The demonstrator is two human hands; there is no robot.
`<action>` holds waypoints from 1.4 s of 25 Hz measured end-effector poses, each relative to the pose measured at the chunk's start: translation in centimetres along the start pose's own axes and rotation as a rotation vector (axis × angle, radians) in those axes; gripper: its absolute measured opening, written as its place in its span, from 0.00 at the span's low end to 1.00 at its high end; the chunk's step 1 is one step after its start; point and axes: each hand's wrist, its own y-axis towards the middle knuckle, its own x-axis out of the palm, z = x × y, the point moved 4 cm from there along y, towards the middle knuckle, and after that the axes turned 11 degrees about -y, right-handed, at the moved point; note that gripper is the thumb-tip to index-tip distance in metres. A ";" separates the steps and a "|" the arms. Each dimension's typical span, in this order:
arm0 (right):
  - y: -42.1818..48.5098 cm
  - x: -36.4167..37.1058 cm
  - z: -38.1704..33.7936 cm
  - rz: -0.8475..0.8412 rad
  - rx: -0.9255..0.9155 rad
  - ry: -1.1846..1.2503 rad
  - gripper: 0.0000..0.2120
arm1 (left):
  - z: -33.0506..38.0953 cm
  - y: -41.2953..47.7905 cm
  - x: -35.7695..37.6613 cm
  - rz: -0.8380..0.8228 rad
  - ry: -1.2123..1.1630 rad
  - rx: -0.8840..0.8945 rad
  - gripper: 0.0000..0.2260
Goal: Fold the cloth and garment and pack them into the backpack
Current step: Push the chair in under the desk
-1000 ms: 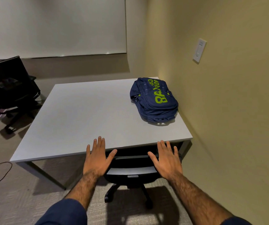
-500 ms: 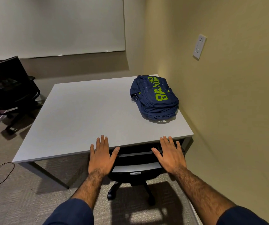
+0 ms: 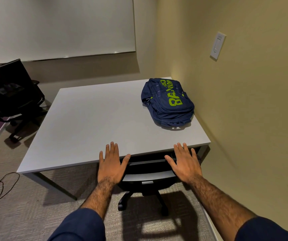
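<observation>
Though flat, backpack (image 3: 167, 103) lengthwise along wall (image 3: 247, 105).

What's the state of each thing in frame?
backpack, lying flat at the far right corner of the table, looks closed.
left hand, open, fingers straight, at the table's near edge, holding nothing.
right hand, open, fingers straight, at the near edge, holding nothing.
office chair, pushed in under the table.
second chair, standing off to the left.
cable, loose on the floor.
cloth and garment, not in view.
</observation>
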 end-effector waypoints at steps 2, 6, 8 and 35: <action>0.3 0.0 0.1 -0.005 -0.002 -0.004 0.46 | 0.1 0.2 -0.1 -0.002 -0.008 0.004 0.44; 1.2 0.1 0.5 -0.005 -0.008 -0.009 0.48 | 0.5 0.8 0.1 -0.003 -0.015 0.004 0.45; 1.7 0.0 0.6 0.004 -0.009 -0.008 0.49 | 0.5 1.2 0.1 0.000 -0.021 0.001 0.45; 5.8 -0.5 0.2 0.001 0.019 0.001 0.43 | 0.3 6.2 -0.3 -0.005 -0.008 -0.011 0.45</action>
